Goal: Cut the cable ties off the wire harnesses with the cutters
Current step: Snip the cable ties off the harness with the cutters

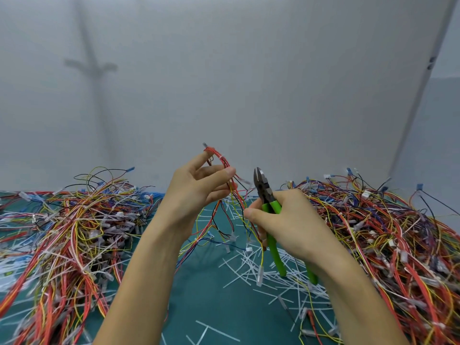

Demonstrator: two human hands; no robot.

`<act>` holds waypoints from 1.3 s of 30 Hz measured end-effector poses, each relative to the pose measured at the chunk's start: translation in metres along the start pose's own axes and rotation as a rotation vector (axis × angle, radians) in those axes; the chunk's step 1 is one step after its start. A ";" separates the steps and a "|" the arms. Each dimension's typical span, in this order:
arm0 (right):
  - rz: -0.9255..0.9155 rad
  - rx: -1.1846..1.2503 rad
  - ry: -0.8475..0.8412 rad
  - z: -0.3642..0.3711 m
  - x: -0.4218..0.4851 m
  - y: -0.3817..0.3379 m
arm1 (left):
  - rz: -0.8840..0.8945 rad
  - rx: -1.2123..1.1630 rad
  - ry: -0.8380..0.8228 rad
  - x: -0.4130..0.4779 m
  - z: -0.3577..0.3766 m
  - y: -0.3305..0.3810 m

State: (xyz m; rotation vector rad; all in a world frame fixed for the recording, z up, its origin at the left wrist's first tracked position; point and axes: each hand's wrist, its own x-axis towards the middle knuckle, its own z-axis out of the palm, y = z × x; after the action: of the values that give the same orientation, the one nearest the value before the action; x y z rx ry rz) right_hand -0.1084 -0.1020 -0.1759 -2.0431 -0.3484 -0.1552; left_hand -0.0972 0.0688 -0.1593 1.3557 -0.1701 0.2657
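Your right hand [281,225] grips cutters [262,185]; left fingers [224,171] pinch harness [225,161]. Next, likely: close cutters on tie [220,156] just above those fingers.

- I see a teal counter [206,295] across the bottom of my view
- A plain grey wall [249,70] stands behind it
- A thin cross-shaped shadow [92,67] falls on the wall's left part
- A paler panel [443,120] meets the wall at far right

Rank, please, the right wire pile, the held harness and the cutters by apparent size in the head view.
1. Right wire pile.
2. Held harness and cutters: similar span, so I would not rank them.
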 end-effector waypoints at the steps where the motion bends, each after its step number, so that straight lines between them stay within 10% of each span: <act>1: 0.007 0.021 -0.014 0.000 0.000 0.000 | -0.001 -0.008 -0.001 0.000 0.000 0.000; 21: 0.029 0.139 0.047 -0.009 -0.004 -0.003 | -0.017 0.031 0.009 0.007 -0.006 -0.005; 31: -0.005 -0.010 -0.211 -0.020 -0.007 -0.005 | -0.471 -0.837 -0.223 0.012 -0.019 -0.001; 39: 0.006 -0.016 -0.247 -0.019 -0.009 -0.005 | -0.439 -1.052 0.038 0.020 -0.025 -0.017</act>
State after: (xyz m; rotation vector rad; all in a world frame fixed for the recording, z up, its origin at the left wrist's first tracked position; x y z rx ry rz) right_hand -0.1178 -0.1176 -0.1646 -2.0824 -0.4948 0.0994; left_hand -0.0736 0.0918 -0.1752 0.3168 0.0339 -0.1693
